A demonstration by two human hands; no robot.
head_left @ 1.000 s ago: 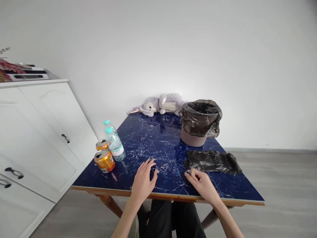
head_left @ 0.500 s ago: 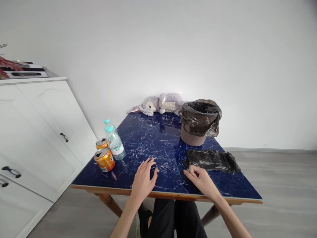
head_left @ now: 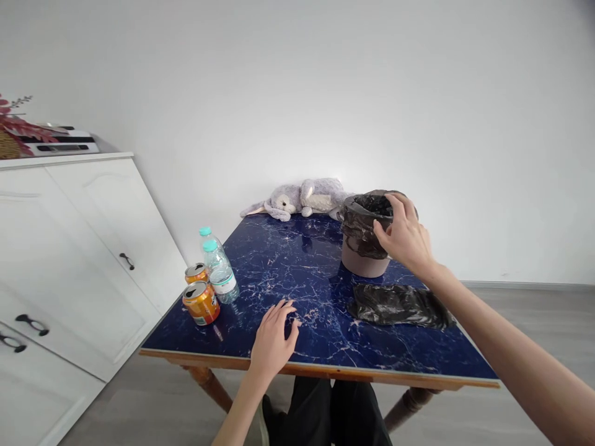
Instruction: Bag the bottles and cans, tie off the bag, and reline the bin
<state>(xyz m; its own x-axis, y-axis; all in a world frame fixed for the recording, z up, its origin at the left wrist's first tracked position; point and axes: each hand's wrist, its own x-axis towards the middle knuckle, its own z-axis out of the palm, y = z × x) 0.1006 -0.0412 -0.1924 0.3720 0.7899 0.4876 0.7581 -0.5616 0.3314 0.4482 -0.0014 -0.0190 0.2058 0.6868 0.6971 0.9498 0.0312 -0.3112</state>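
My right hand (head_left: pixel 405 234) is raised at the front right rim of a trash bin (head_left: pixel 362 265), thumb and fingers apart. Nothing shows between them; whether the fingertips touch the liner I cannot tell. A black plastic bag (head_left: pixel 360 226) lines the bin and folds down over its rim. Below my right forearm, a folded black plastic bag (head_left: pixel 400 305) lies flat on the table. My left hand (head_left: pixel 274 337) rests on the blue marbled tabletop (head_left: pixel 288 272) near the front edge, fingers spread, holding nothing.
On the left stand two orange cans (head_left: pixel 201 303) and two clear bottles (head_left: pixel 222 279) with teal caps, close together. A plush rabbit (head_left: pixel 302 197) lies along the back edge by the wall. Beside the table is a white cabinet (head_left: pixel 88 248).
My right hand has risen from the tabletop beside the folded bag to the bin's rim, its fingers now spread. The left hand stays put. The view has shifted slightly.
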